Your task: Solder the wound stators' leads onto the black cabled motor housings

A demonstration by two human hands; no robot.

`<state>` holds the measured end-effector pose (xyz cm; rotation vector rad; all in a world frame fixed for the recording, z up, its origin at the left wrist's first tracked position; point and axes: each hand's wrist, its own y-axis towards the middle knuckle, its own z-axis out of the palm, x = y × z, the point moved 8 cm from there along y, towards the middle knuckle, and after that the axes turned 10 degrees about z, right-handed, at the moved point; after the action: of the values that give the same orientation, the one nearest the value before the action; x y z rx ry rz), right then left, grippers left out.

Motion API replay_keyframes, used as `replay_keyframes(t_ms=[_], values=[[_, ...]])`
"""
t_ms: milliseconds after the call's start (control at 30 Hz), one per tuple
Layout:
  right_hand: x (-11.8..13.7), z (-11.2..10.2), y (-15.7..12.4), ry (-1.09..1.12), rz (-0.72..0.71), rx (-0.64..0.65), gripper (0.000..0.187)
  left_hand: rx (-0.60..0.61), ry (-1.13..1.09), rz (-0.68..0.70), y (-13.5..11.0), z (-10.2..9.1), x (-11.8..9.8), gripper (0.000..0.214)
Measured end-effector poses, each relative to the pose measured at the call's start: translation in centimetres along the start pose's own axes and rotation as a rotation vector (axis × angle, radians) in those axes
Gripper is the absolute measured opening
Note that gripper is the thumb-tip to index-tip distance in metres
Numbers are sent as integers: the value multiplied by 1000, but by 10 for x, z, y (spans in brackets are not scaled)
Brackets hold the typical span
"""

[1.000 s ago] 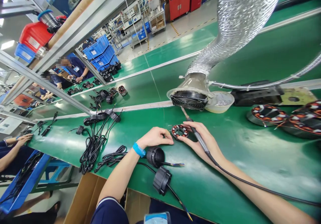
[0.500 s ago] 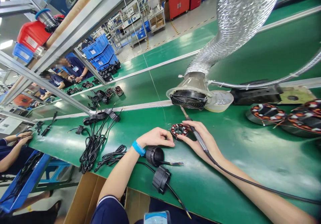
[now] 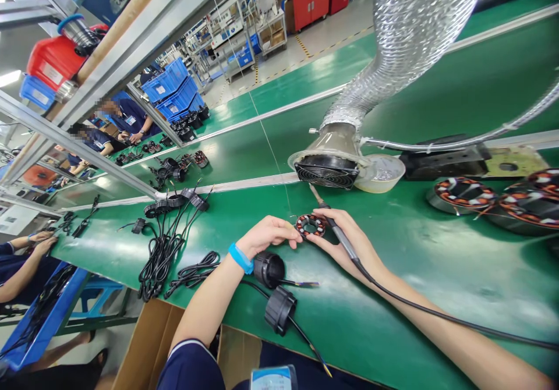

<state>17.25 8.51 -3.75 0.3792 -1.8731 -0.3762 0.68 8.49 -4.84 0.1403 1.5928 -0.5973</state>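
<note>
A small round stator [image 3: 311,225] with copper windings rests on the green bench [image 3: 437,262]. My left hand [image 3: 267,234], with a blue wristband, pinches its left edge with closed fingers. On its right side my right hand [image 3: 349,238] grips a soldering iron [image 3: 338,233], whose tip points up and away from me toward the fan. The iron's black cable [image 3: 437,314] runs back along my right forearm. Two black round caps [image 3: 275,288] with cables lie just below my left wrist.
A fume extractor fan [image 3: 326,169] on a silver flexible duct [image 3: 410,35] sits just beyond the stator, with a clear dish [image 3: 384,173] beside it. Larger stators [image 3: 465,195] lie at right. Black cable bundles [image 3: 163,250] lie at left. Other people work along the bench's left end.
Both hands and the stator have stayed almost in place; the left fingers have shifted slightly on the stator's edge. The view has drifted a little.
</note>
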Motion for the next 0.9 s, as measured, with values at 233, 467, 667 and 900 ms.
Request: replay_keyframes(t_ms=[233, 467, 667, 900], values=[[5, 2, -1, -12, -14, 39, 37, -80, -79, -122, 1, -2, -1, 30], [-1, -1, 2, 1, 33, 50, 40, -133, 462, 114, -37, -20, -62, 54], [-2, -5, 4, 20, 40, 40, 44, 402, 1126, 317, -57, 70, -61, 22], [-4, -12, -7, 27, 91, 12, 48, 82, 1166, 325, -49, 32, -60, 22]])
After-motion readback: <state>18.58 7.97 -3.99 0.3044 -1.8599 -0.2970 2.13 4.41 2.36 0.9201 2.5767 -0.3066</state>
